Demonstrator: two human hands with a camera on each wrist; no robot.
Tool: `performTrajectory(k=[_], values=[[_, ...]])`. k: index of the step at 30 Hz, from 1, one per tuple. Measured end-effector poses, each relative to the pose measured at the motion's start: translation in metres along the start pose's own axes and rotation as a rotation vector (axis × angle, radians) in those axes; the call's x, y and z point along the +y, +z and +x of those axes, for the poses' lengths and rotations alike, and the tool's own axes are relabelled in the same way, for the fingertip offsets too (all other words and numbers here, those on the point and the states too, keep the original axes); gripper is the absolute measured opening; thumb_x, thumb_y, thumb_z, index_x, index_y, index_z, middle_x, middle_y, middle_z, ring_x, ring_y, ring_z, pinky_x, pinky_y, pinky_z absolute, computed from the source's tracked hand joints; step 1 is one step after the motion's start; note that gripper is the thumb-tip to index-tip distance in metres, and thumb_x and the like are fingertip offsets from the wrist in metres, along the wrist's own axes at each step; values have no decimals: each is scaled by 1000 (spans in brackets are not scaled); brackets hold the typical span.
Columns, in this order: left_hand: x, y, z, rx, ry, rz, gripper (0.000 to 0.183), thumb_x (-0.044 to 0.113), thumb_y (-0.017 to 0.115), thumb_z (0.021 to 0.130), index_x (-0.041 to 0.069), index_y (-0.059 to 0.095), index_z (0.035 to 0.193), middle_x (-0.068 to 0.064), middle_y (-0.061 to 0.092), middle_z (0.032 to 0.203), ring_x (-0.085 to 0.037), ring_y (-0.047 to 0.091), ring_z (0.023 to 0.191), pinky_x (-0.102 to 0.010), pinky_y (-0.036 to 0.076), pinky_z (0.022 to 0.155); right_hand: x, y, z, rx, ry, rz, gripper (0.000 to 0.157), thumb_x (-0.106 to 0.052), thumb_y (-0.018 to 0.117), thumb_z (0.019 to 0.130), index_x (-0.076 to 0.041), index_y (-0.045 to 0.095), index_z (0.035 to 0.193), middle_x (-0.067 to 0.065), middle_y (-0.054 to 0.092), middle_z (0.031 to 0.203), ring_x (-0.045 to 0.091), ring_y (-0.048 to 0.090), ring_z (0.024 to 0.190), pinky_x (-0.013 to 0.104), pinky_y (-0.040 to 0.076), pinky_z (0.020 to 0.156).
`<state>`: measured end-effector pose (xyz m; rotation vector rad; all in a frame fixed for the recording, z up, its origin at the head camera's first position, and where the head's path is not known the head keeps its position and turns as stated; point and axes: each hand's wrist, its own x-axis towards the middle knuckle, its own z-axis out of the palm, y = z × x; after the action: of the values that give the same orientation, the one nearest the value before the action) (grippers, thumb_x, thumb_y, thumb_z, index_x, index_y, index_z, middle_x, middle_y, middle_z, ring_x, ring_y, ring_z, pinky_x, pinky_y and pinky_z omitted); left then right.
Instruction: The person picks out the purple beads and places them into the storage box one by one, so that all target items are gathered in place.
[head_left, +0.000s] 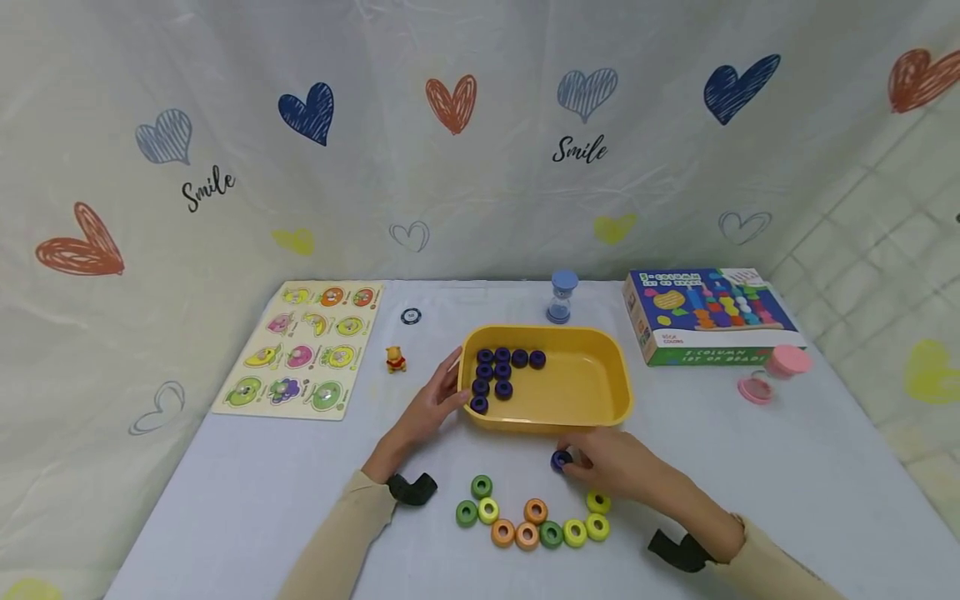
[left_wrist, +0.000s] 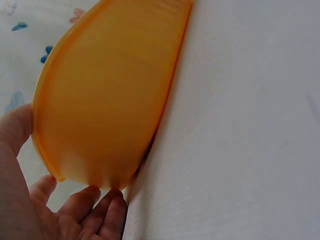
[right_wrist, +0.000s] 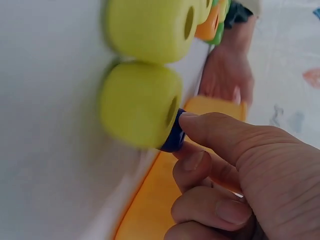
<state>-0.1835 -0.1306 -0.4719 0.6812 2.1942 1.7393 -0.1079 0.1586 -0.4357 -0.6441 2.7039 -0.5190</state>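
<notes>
My left hand (head_left: pixel 435 396) holds the left end of a yellow tray (head_left: pixel 592 379), its thumb at the rim and its fingers against the outer wall, as the left wrist view shows. Several dark purple beads (head_left: pixel 502 371) with holes are grouped in the left part of that tray. In front of the tray's near side, my right hand (head_left: pixel 618 462) pinches another dark purple bead (head_left: pixel 560 461) between thumb and fingers. The right wrist view has this bead (right_wrist: pixel 172 135) partly hidden behind a yellow-green bead (right_wrist: pixel 140 105).
Several loose green (head_left: pixel 551 534), orange (head_left: pixel 527 536) and yellow-green beads (head_left: pixel 575 533) lie nearer me. A fruit picture board (head_left: pixel 300 350), small bear figure (head_left: pixel 395 359) and round token (head_left: pixel 411 316) are left; a blue sand timer (head_left: pixel 561 297), game box (head_left: pixel 712 317) and pink timer (head_left: pixel 772 373) stand right.
</notes>
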Motion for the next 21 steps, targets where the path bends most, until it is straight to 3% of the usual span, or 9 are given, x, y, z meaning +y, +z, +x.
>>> performTrajectory(k=[5, 10, 14, 21], values=[[1, 1, 0, 6, 25, 9, 66, 16, 49, 93, 12, 8, 146, -15, 23, 146, -29, 31, 129, -40, 27, 104, 13, -2, -16, 1, 153, 61, 22, -24, 69, 78, -19, 62, 98, -9, 48, 60, 9, 45, 54, 23, 39, 48], [0, 1, 0, -3, 29, 15, 66, 16, 48, 93, 12, 7, 146, -15, 22, 146, -28, 31, 129, -39, 27, 104, 32, -3, -35, 5, 252, 110, 22, -22, 70, 77, -18, 61, 97, -7, 48, 60, 11, 44, 54, 22, 39, 48], [0, 2, 1, 0, 27, 11, 67, 16, 49, 93, 13, 8, 146, -14, 23, 146, -27, 32, 128, -39, 27, 104, 49, -4, -50, 18, 262, 164, 25, -22, 70, 77, -16, 60, 100, -6, 49, 62, 11, 44, 54, 22, 39, 47], [-4, 1, 1, 10, 14, -11, 67, 19, 50, 93, 16, 9, 146, -10, 23, 146, -22, 32, 129, -35, 27, 104, 69, 2, -60, 12, 147, 297, 37, -31, 68, 79, -12, 57, 109, -6, 52, 68, 8, 47, 55, 21, 42, 47]])
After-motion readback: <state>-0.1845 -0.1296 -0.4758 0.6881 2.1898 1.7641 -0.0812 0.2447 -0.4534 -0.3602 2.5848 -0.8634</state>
